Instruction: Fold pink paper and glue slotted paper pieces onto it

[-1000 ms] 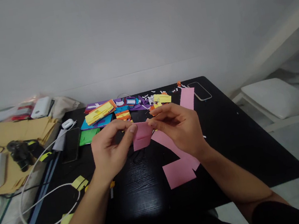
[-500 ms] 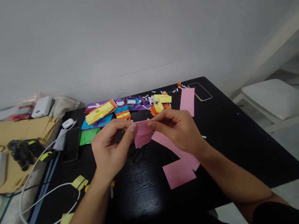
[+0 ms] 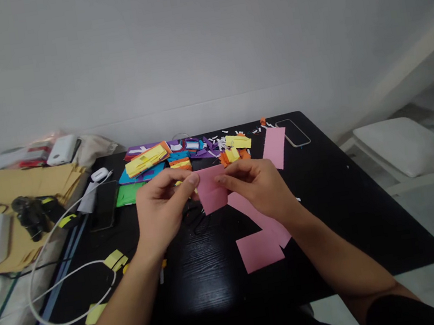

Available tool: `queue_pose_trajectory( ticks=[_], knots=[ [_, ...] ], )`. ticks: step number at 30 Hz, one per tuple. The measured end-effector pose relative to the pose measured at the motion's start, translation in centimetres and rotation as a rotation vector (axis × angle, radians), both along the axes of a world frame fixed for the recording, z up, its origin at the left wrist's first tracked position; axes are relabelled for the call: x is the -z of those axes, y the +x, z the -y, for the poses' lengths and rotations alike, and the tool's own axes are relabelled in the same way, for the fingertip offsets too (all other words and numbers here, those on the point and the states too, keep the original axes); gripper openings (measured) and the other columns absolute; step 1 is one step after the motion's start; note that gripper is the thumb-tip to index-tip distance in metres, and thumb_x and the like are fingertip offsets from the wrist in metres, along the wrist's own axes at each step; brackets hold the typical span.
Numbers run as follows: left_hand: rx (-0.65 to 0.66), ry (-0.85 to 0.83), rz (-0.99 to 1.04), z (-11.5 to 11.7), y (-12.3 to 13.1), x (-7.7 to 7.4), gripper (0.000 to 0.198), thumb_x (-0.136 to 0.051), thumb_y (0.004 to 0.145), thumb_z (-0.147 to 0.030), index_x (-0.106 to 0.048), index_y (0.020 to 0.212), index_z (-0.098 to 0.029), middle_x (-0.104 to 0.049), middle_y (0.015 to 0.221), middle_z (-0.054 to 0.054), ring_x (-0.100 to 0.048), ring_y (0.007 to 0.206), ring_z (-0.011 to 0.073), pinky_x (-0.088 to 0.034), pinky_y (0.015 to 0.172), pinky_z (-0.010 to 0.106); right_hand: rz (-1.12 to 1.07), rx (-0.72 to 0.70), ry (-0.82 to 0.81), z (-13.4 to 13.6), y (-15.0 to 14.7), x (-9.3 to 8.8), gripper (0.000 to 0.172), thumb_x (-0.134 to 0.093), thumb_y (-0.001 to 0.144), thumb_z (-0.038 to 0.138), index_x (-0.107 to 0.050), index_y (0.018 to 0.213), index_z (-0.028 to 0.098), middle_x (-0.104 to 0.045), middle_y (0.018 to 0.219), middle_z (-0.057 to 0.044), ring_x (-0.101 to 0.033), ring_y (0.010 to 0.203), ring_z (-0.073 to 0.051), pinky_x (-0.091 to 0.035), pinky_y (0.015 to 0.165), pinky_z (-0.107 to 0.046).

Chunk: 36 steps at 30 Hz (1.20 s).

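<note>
Between my two hands, raised over the black table (image 3: pixel 203 262), is a piece of pink paper (image 3: pixel 212 191) with a crease across it. My left hand (image 3: pixel 165 200) pinches its left edge between thumb and fingers. At the right edge, my right hand (image 3: pixel 259 186) grips it with thumb and forefinger. Below my right hand lie more pink sheets; one small pink sheet (image 3: pixel 259 251) is nearest me and overlaps a longer strip. Another pink sheet (image 3: pixel 274 147) lies farther back. Dark scissors-like loops (image 3: pixel 195 220) show partly behind my left hand.
Folded yellow paper (image 3: pixel 147 161), green paper (image 3: pixel 128 195), blue and purple pieces and scraps (image 3: pixel 220 144) line the table's back. A phone (image 3: pixel 103 206) and white cable (image 3: pixel 33 298) lie left; another phone (image 3: pixel 293 133) lies back right. A white stool (image 3: pixel 400 146) stands right.
The pink paper now shows more of its face, opened out taller between my hands. Both hands have shifted slightly to the right, still holding it.
</note>
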<state>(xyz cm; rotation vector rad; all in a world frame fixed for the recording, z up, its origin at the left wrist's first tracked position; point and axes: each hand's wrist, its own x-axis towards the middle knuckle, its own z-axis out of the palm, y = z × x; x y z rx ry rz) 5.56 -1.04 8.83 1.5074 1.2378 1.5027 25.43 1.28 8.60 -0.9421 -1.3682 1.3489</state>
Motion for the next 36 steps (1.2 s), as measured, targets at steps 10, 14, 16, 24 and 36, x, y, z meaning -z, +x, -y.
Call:
queue_pose_trajectory(
  ticks=[10, 14, 16, 24, 36],
  knots=[
    [0.2, -0.101, -0.111, -0.9, -0.9, -0.4, 0.013, -0.078, 0.091, -0.033, -0.077, 0.085, -0.021, -0.074, 0.075, 0.002, -0.069, 0.068, 0.0156, -0.054, 0.06, 0.026, 0.192, -0.018, 0.115, -0.1, 0.4, 0.3, 0.025, -0.089, 0.086, 0.046, -0.084, 0.084, 0.021, -0.081, 0.078, -0.002, -0.07, 0.068, -0.016, -0.057, 0.065, -0.031],
    [0.281, -0.101, -0.2, -0.8, -0.6, -0.2, 0.016, -0.079, 0.093, -0.037, -0.079, 0.09, -0.021, -0.077, 0.082, 0.004, -0.068, 0.071, 0.0163, -0.051, 0.061, 0.027, 0.237, -0.114, 0.15, 0.2, 0.2, 0.4, 0.023, -0.082, 0.094, 0.045, -0.083, 0.09, 0.022, -0.082, 0.085, -0.002, -0.074, 0.077, -0.017, -0.058, 0.069, -0.03],
    [0.247, -0.069, -0.196, -0.7, -0.5, -0.1, 0.02, -0.078, 0.094, -0.039, -0.079, 0.086, -0.021, -0.076, 0.08, 0.004, -0.066, 0.069, 0.0162, -0.05, 0.06, 0.028, 0.226, -0.132, 0.133, 0.3, 0.1, 0.4, 0.023, -0.082, 0.094, 0.045, -0.081, 0.093, 0.022, -0.082, 0.089, -0.003, -0.075, 0.08, -0.017, -0.059, 0.071, -0.03],
    [0.059, -0.063, 0.044, -0.8, -0.5, 0.1, 0.018, -0.082, 0.091, -0.037, -0.077, 0.085, -0.021, -0.074, 0.077, 0.001, -0.063, 0.065, 0.0138, -0.051, 0.061, 0.027, 0.031, -0.11, -0.024, -0.4, 0.2, 0.4, 0.034, -0.097, 0.075, 0.039, -0.076, 0.095, 0.021, -0.082, 0.094, -0.003, -0.079, 0.086, -0.019, -0.067, 0.084, -0.036],
    [0.259, -0.065, -0.087, -0.7, -0.4, -0.3, 0.015, -0.078, 0.094, -0.036, -0.08, 0.102, -0.022, -0.08, 0.092, 0.006, -0.074, 0.081, 0.0193, -0.06, 0.071, 0.031, 0.012, 0.083, 0.143, 0.4, 0.0, -0.1, 0.023, -0.094, 0.08, 0.034, -0.078, 0.092, 0.024, -0.084, 0.091, -0.002, -0.082, 0.086, -0.021, -0.07, 0.082, -0.037]
  ],
)
